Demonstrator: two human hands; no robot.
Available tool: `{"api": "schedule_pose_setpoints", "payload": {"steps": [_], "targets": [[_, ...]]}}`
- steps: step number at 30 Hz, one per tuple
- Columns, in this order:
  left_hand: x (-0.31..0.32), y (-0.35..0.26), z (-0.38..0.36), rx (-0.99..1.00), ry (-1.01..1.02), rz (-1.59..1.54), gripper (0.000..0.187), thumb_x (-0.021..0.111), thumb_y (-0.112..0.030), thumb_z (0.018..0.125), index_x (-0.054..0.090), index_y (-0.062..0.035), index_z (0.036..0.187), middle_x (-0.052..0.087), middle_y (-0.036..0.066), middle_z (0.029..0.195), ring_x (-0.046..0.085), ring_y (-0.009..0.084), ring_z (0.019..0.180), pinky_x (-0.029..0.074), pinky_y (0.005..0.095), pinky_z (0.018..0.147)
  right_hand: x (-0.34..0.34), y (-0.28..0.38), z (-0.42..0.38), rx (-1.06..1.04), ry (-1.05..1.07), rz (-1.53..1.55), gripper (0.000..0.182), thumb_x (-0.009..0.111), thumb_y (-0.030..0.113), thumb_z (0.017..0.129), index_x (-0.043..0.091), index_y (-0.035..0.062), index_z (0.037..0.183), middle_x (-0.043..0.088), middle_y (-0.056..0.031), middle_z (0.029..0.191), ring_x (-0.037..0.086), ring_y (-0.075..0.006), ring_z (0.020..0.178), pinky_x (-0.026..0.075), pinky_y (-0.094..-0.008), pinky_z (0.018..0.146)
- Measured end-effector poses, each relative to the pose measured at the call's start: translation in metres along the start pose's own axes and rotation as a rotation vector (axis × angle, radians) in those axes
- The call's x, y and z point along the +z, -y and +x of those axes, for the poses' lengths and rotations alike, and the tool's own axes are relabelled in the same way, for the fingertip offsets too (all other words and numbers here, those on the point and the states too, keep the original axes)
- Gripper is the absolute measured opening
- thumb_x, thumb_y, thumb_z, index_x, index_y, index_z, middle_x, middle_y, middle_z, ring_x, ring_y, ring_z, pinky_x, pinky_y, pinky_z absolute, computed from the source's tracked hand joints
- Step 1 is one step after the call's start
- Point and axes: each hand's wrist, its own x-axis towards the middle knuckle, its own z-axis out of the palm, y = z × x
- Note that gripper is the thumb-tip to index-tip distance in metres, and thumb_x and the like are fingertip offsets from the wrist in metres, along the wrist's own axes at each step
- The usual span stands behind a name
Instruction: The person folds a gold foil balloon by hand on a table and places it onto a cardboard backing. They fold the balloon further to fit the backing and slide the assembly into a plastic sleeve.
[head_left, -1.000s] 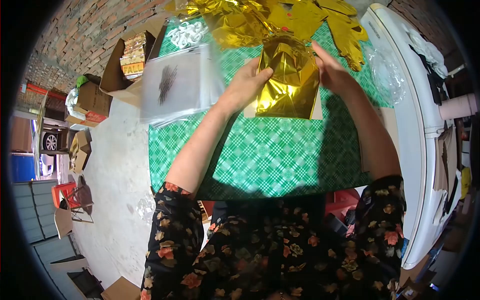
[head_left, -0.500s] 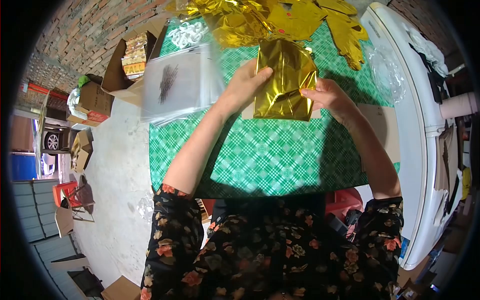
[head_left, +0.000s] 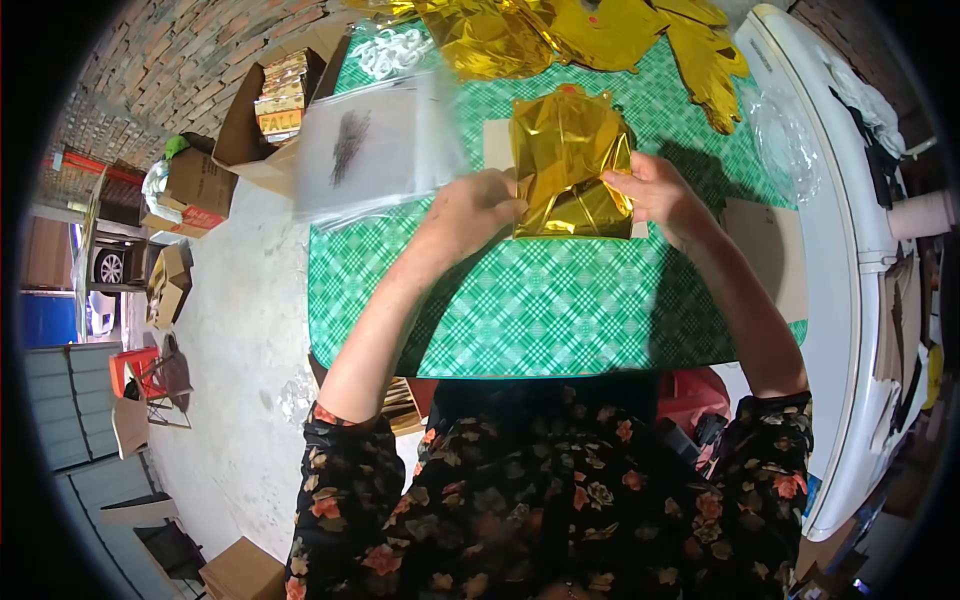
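Note:
A folded gold foil balloon [head_left: 567,160] lies on a piece of cardboard on the green checked tablecloth [head_left: 540,300]. My left hand [head_left: 472,205] pinches its lower left edge. Its right edge is gripped by my right hand [head_left: 650,190]. Both hands hold the foil just above the table.
More gold foil balloons [head_left: 560,30] are heaped at the far end. A stack of clear plastic bags [head_left: 375,145] lies at the left, white rings [head_left: 392,52] behind it. An open cardboard box [head_left: 275,100] stands on the floor. A white appliance [head_left: 840,250] borders the right; brown cardboard [head_left: 765,250] lies beside it.
My left hand slid down from the foil's upper left edge to its lower left corner. My right hand came down from the top to the right edge. The view shifted slightly.

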Motion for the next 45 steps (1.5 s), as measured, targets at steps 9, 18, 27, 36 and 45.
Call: {"api": "schedule_pose_setpoints", "payload": {"steps": [9, 18, 27, 36, 45], "targets": [[0.012, -0.014, 0.004, -0.014, -0.182, 0.257, 0.025, 0.071, -0.023, 0.097, 0.072, -0.0014, 0.11, 0.077, 0.018, 0.096, 0.074, 0.0303, 0.089, 0.055, 0.0411, 0.082, -0.006, -0.015, -0.006, -0.039, -0.114, -0.133, 0.024, 0.066, 0.018, 0.103, 0.062, -0.0008, 0.117, 0.069, -0.0066, 0.106, 0.066, -0.0117, 0.094, 0.055, -0.0277, 0.078], [0.017, -0.007, 0.008, 0.048, -0.232, 0.308, 0.029, 0.07, -0.024, 0.097, 0.072, 0.0001, 0.112, 0.077, 0.02, 0.1, 0.075, 0.0349, 0.093, 0.056, 0.043, 0.084, -0.005, -0.011, -0.014, 0.084, -0.12, -0.224, 0.024, 0.07, 0.018, 0.1, 0.059, -0.0025, 0.106, 0.067, -0.0095, 0.089, 0.07, -0.0167, 0.073, 0.062, -0.0336, 0.065], [0.019, -0.002, 0.011, 0.014, -0.252, 0.284, 0.027, 0.069, -0.024, 0.099, 0.071, 0.0005, 0.112, 0.076, 0.02, 0.097, 0.075, 0.0349, 0.092, 0.056, 0.0435, 0.082, -0.004, -0.015, -0.012, 0.093, -0.145, -0.23, 0.022, 0.068, 0.02, 0.101, 0.059, -0.0005, 0.101, 0.062, -0.0053, 0.079, 0.065, -0.0129, 0.065, 0.061, -0.0307, 0.058], [0.024, 0.006, 0.01, 0.109, -0.3, 0.206, 0.024, 0.063, -0.022, 0.099, 0.061, -0.0004, 0.11, 0.071, 0.026, 0.094, 0.067, 0.0485, 0.093, 0.052, 0.056, 0.082, 0.003, -0.013, -0.017, 0.084, -0.136, -0.228, 0.023, 0.063, 0.023, 0.105, 0.055, 0.0011, 0.1, 0.062, -0.0058, 0.075, 0.066, -0.0131, 0.059, 0.06, -0.0293, 0.054], [0.023, -0.002, 0.013, 0.028, -0.25, 0.348, 0.018, 0.065, -0.014, 0.099, 0.062, -0.0028, 0.113, 0.077, 0.016, 0.103, 0.074, 0.036, 0.097, 0.057, 0.0459, 0.083, 0.004, -0.014, -0.018, 0.048, -0.136, -0.198, 0.023, 0.062, 0.019, 0.104, 0.054, -0.0021, 0.101, 0.064, -0.0108, 0.077, 0.069, -0.0171, 0.059, 0.062, -0.0329, 0.052]]}}
